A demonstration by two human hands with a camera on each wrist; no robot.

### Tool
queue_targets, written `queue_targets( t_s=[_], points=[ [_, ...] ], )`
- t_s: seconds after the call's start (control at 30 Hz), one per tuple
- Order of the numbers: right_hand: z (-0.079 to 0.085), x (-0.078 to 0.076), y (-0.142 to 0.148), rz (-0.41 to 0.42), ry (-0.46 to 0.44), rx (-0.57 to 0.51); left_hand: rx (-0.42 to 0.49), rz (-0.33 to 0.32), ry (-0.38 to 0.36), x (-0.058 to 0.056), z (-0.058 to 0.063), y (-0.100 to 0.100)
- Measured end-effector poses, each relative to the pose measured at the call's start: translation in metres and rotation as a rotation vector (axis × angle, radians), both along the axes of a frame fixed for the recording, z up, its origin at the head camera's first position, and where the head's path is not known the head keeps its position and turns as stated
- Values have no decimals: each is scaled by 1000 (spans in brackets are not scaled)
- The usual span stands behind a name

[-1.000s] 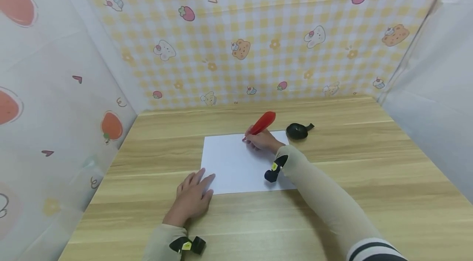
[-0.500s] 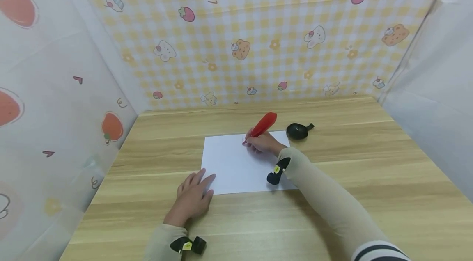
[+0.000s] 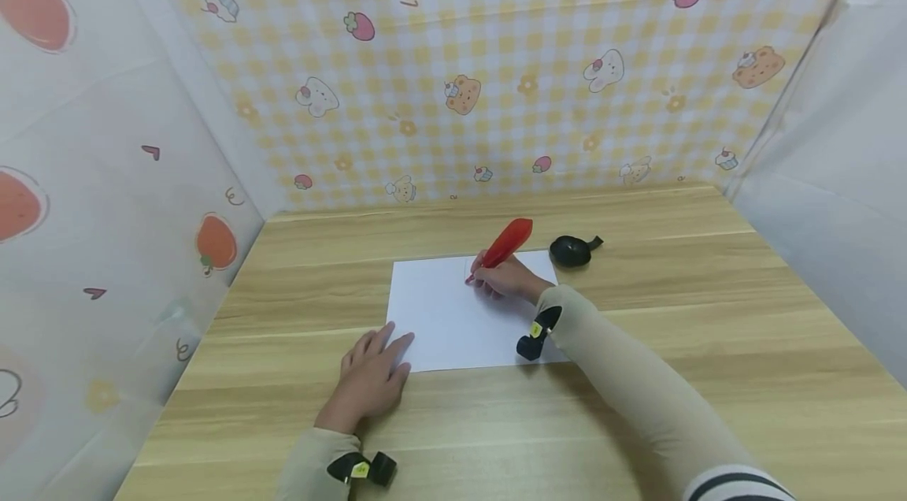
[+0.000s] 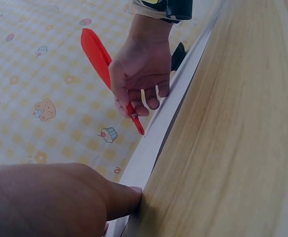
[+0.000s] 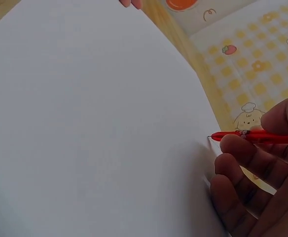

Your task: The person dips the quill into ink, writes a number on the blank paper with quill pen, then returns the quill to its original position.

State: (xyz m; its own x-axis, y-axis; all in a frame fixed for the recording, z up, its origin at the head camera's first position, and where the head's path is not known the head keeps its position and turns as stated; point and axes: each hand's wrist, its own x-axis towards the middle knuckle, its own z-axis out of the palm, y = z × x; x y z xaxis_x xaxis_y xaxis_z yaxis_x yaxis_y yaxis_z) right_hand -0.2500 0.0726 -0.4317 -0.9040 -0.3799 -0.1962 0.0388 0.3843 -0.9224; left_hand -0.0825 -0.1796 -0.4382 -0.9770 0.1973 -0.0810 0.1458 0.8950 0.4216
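Note:
A white sheet of paper [image 3: 439,312] lies on the wooden table. My right hand [image 3: 506,276] pinches a red pen [image 3: 509,243] with a broad feather-shaped top. Its tip meets the paper near the far edge, left of the hand; in the right wrist view the pen [image 5: 267,137] points left between thumb and fingers. A faint thin line runs on the paper beside the tip. My left hand [image 3: 370,380] rests with fingers spread on the sheet's near left corner. In the left wrist view its thumb [image 4: 124,199] presses the paper edge.
A small black rounded thing with a short tab [image 3: 570,251] sits just beyond the paper's far right corner. Behind the table [image 3: 298,280] hangs a yellow checked cloth [image 3: 425,36]. White sheeting stands at the left and right. Each sleeve wears a black wrist device.
The pen tip and my right hand have slid a little toward me along the paper. A faint line now shows above the tip. My left hand has stayed in place.

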Motion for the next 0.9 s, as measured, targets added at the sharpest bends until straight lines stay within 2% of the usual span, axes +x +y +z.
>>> queue_targets(
  t_s=[0.2,0.9],
  points=[
    [-2,1,1,21,7,-13,-7,-7,-4,2,4,1],
    [-1,16,5,63,31,-18,-9,-7,-10,3,4,2]
  ],
)
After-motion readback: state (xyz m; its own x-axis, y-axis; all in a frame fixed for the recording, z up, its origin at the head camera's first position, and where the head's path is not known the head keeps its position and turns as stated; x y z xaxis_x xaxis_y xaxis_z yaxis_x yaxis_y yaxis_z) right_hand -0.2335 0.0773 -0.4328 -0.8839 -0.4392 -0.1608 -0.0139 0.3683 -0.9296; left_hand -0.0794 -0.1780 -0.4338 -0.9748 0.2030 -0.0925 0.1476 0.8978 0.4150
